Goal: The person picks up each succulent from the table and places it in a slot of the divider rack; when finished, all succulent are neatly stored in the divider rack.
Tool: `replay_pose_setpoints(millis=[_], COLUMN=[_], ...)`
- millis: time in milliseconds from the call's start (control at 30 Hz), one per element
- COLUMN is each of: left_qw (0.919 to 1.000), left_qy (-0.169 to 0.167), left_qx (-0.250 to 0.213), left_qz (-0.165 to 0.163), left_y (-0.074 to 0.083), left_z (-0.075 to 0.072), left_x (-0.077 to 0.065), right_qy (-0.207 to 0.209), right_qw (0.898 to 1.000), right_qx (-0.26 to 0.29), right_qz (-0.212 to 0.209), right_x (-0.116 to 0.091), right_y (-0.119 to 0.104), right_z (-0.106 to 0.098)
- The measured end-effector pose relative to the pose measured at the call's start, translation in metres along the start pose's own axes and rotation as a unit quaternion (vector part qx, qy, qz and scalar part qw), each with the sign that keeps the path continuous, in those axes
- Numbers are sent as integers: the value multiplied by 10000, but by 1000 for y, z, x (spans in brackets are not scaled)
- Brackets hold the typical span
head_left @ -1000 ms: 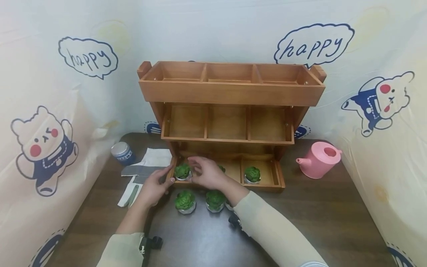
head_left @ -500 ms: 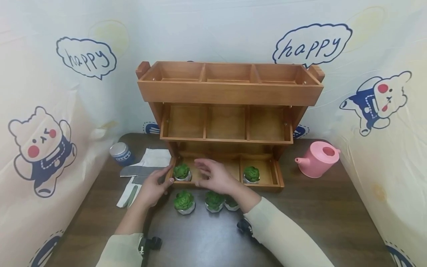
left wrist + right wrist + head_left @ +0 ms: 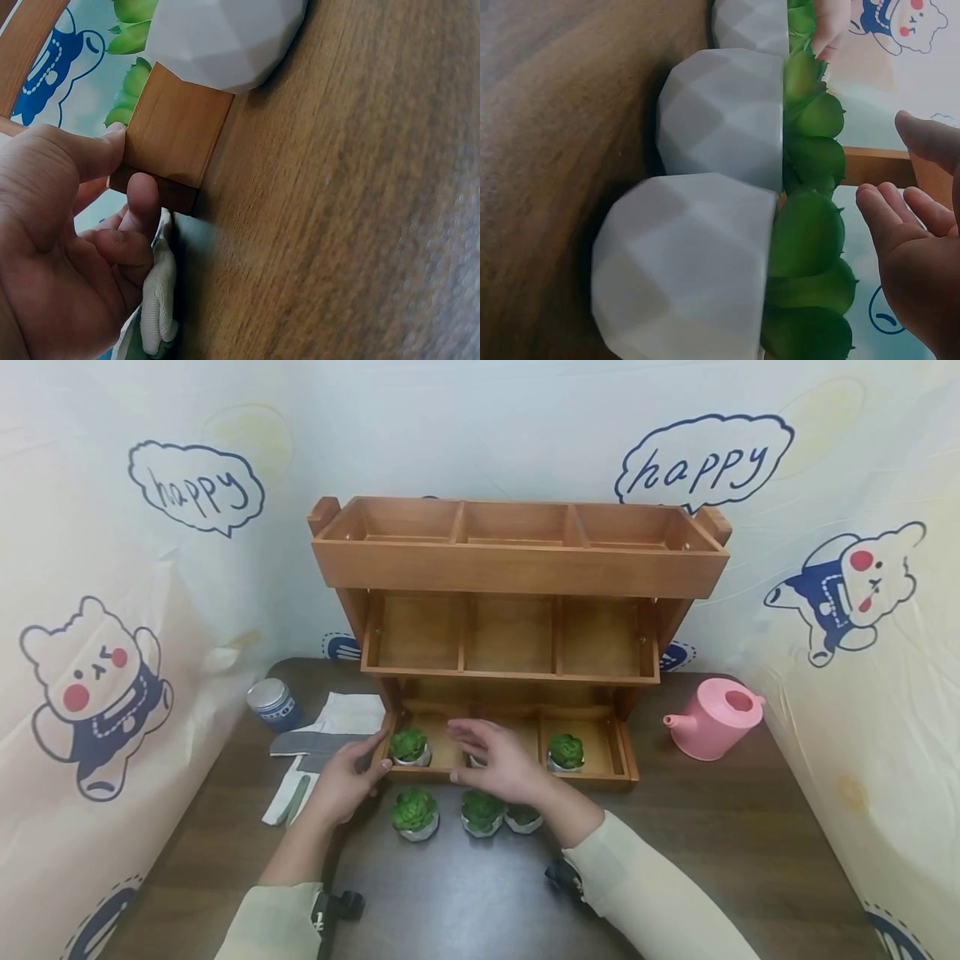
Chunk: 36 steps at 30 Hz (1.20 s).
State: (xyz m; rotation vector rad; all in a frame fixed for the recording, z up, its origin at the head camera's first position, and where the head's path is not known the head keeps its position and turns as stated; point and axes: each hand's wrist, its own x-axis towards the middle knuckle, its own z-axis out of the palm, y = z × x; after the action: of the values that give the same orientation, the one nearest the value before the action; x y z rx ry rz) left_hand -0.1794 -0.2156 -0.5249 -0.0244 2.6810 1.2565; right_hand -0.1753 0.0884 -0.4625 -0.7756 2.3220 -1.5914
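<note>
My left hand (image 3: 347,781) holds the front left corner of the bottom tray of a wooden plant stand (image 3: 517,572); in the left wrist view thumb and fingers pinch that wooden corner (image 3: 180,127). Over the tray's middle compartment is my right hand (image 3: 498,764), thumb and fingers spread apart, holding nothing. It mostly hides a potted succulent in that compartment, whose white pot (image 3: 476,762) peeks out. One succulent (image 3: 409,747) sits in the left compartment, another (image 3: 566,752) in the right. Several more stand on the table in front, including a left one (image 3: 415,814) and a middle one (image 3: 482,812).
A pink watering can (image 3: 716,718) stands right of the stand. To the left lie white-and-grey gloves (image 3: 330,743) beside a blue-and-white jar (image 3: 275,705). The stand's upper two tiers have bare compartments. Printed cloth hangs around the table.
My right hand has moved rightward, away from the left succulent to over the middle compartment, uncovering more of the table succulents. My left hand stays at the tray corner.
</note>
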Motion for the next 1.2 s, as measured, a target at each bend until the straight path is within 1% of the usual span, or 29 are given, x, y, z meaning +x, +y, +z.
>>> replay_pose_setpoints(millis=[233, 500, 633, 867, 1000, 1200], left_qw=[10000, 10000, 10000, 10000, 10000, 10000], left_qy=[5, -6, -13, 1, -29, -82], left_qx=[-35, -47, 4, 56, 47, -26], left_qz=[-3, 42, 21, -14, -9, -28], left_y=[0, 0, 1, 1, 0, 0], left_z=[0, 1, 0, -1, -1, -1], left_x=[0, 0, -1, 0, 0, 0], right_qy=[6, 223, 283, 387, 417, 541], right_qw=[10000, 9993, 9992, 9992, 9989, 9978], right_qx=[64, 313, 286, 130, 217, 377], right_qz=[22, -13, -67, 5, -52, 72], right_x=[-9, -19, -26, -35, -40, -49], right_y=[2, 7, 9, 11, 14, 19], right_z=[0, -4, -8, -13, -15, -18])
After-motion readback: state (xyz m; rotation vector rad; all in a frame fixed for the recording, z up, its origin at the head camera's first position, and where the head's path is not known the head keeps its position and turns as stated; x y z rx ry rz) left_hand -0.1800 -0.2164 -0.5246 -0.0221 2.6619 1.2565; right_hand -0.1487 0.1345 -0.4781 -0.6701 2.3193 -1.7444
